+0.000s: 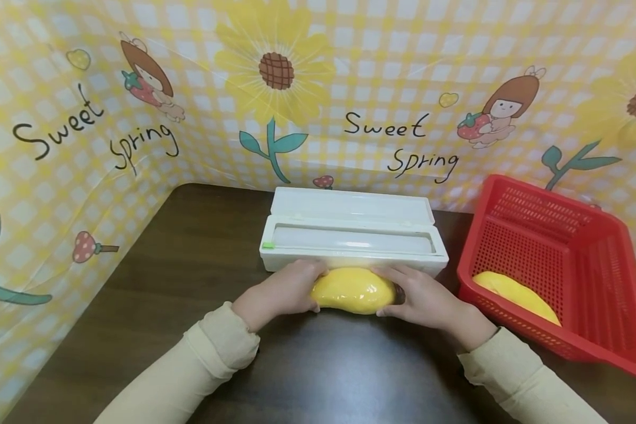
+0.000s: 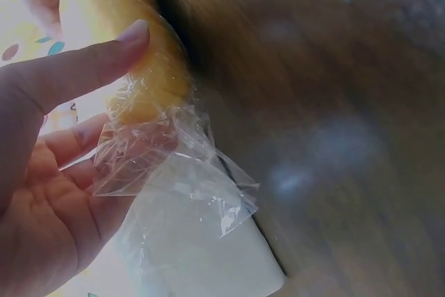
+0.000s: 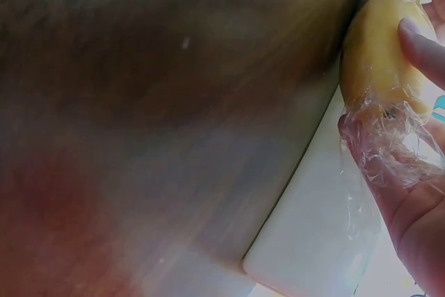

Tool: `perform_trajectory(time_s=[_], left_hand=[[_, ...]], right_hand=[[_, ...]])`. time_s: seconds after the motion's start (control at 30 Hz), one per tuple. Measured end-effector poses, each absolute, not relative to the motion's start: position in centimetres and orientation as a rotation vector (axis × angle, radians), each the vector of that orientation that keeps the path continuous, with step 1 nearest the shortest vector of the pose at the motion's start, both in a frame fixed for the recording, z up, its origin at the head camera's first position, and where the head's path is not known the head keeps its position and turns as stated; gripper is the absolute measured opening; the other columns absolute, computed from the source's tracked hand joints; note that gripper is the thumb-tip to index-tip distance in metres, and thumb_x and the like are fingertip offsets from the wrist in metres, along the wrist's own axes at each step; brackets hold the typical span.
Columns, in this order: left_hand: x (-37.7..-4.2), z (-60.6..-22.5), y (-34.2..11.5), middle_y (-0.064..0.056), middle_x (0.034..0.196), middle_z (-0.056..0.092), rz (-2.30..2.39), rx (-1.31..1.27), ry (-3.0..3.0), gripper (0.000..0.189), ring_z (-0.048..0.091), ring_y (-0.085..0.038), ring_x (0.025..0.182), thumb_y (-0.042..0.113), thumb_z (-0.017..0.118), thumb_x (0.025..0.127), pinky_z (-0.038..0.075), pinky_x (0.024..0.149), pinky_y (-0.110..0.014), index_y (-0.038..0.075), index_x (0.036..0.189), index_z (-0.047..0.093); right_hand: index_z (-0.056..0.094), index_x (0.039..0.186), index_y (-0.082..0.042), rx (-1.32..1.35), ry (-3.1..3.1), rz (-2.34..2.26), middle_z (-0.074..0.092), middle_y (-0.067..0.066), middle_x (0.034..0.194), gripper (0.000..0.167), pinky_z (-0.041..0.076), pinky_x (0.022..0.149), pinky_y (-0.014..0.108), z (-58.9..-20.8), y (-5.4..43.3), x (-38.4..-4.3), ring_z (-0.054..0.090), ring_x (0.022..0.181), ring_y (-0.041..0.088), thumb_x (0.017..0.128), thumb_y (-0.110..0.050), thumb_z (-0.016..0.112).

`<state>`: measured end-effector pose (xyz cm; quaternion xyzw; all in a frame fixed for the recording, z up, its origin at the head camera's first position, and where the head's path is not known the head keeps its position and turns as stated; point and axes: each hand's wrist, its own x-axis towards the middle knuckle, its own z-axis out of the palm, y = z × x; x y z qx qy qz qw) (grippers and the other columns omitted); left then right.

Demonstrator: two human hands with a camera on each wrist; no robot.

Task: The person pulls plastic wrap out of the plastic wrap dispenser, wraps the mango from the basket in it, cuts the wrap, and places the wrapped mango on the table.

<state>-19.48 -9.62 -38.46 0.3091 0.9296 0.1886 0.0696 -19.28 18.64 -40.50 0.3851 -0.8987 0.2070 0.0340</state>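
In front of the white cling film box [image 1: 350, 255], a glossy yellow mango [image 1: 354, 291] is held between both hands. Clear plastic film covers it, and loose crumpled film [image 2: 177, 165] sticks out past its end in the left wrist view. My left hand [image 1: 290, 288] holds the left end, its thumb [image 2: 104, 67] pressed against the fruit. The right hand [image 1: 426, 298] grips the opposite end, thumb and fingers on either side. More bunched film [image 3: 393, 147] lies against the right fingers in the right wrist view. Fingers behind the mango are partly hidden.
The box's lid [image 1: 350, 205] stands raised at the back, and a film roll [image 1: 344, 240] shows inside. To the right is a red plastic basket [image 1: 596, 282] holding another yellow fruit [image 1: 519, 295]. A patterned cloth [image 1: 318, 88] hangs behind the dark wooden table [image 1: 212, 235].
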Motion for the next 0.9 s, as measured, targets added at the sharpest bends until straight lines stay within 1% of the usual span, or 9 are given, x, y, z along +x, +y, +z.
perform_trajectory(time_s=[0.17,0.23,0.33,0.47,0.57,0.63,0.8,0.87,0.9], left_hand=[[-19.2,-38.3,-9.6,-0.007,0.102,0.060,0.551,0.958,2.800,0.052,0.056,-0.022,0.091,0.007,0.084,0.066,0.046,0.084,-0.038,0.000,0.111,0.060],[-19.0,-38.3,-9.6,-0.008,0.104,0.059,0.552,0.951,2.799,0.051,0.055,-0.022,0.091,0.006,0.082,0.067,0.046,0.084,-0.038,-0.001,0.112,0.059],[-18.6,-38.4,-9.4,-0.008,0.106,0.056,0.528,0.923,2.802,0.057,0.055,-0.021,0.090,0.009,0.086,0.066,0.047,0.083,-0.036,-0.001,0.114,0.056],[-18.3,-38.6,-9.1,-0.008,0.105,0.053,0.508,0.912,2.834,0.065,0.056,-0.022,0.087,0.011,0.092,0.061,0.049,0.081,-0.036,0.002,0.112,0.052],[-18.1,-38.8,-9.0,-0.010,0.107,0.054,0.502,0.914,2.865,0.063,0.058,-0.024,0.087,0.006,0.091,0.061,0.050,0.079,-0.037,0.003,0.111,0.052],[-18.0,-38.8,-9.0,-0.011,0.110,0.053,0.490,0.912,2.877,0.062,0.059,-0.025,0.087,0.005,0.090,0.063,0.051,0.078,-0.036,0.004,0.112,0.052],[-18.0,-38.8,-9.2,-0.011,0.113,0.051,0.493,0.931,2.893,0.061,0.059,-0.024,0.085,0.006,0.088,0.065,0.051,0.078,-0.036,0.003,0.116,0.055],[-18.0,-38.8,-9.4,-0.012,0.115,0.053,0.522,0.949,2.897,0.063,0.059,-0.025,0.089,0.005,0.088,0.065,0.050,0.081,-0.036,0.001,0.118,0.055],[-18.0,-38.7,-9.4,-0.012,0.116,0.053,0.536,0.958,2.896,0.065,0.059,-0.026,0.091,0.004,0.088,0.064,0.050,0.082,-0.037,0.001,0.119,0.054]], right_hand=[[0.054,0.137,-0.007,1.171,-2.766,0.630,0.059,0.010,0.124,0.077,0.048,0.090,0.042,-40.4,18.7,-19.2,0.058,0.109,0.022,0.073,-0.034,0.086],[0.054,0.137,-0.007,1.173,-2.768,0.625,0.059,0.010,0.124,0.078,0.047,0.091,0.043,-40.3,18.6,-19.1,0.058,0.110,0.022,0.072,-0.034,0.087],[0.053,0.137,-0.007,1.175,-2.768,0.602,0.059,0.010,0.123,0.077,0.047,0.092,0.043,-40.3,18.6,-19.0,0.058,0.111,0.023,0.072,-0.033,0.087],[0.052,0.131,-0.005,1.163,-2.756,0.595,0.060,0.009,0.119,0.075,0.049,0.089,0.041,-40.4,18.7,-18.9,0.059,0.106,0.020,0.071,-0.032,0.088],[0.052,0.124,-0.007,1.144,-2.752,0.608,0.061,0.005,0.112,0.073,0.050,0.084,0.038,-40.3,18.6,-18.6,0.059,0.098,0.016,0.068,-0.032,0.090],[0.053,0.122,-0.008,1.131,-2.753,0.612,0.061,0.003,0.110,0.071,0.051,0.082,0.037,-40.1,18.6,-18.4,0.059,0.095,0.014,0.067,-0.033,0.090],[0.058,0.124,-0.007,1.114,-2.747,0.572,0.056,0.005,0.119,0.070,0.051,0.069,0.029,-39.6,18.6,-17.8,0.057,0.082,0.012,0.069,-0.036,0.089],[0.058,0.126,-0.005,1.117,-2.736,0.531,0.054,0.007,0.121,0.070,0.050,0.064,0.026,-39.5,18.6,-17.8,0.054,0.077,0.011,0.071,-0.036,0.088],[0.057,0.127,-0.005,1.124,-2.729,0.518,0.053,0.007,0.121,0.071,0.050,0.064,0.025,-39.5,18.7,-17.8,0.054,0.076,0.011,0.071,-0.036,0.087]])
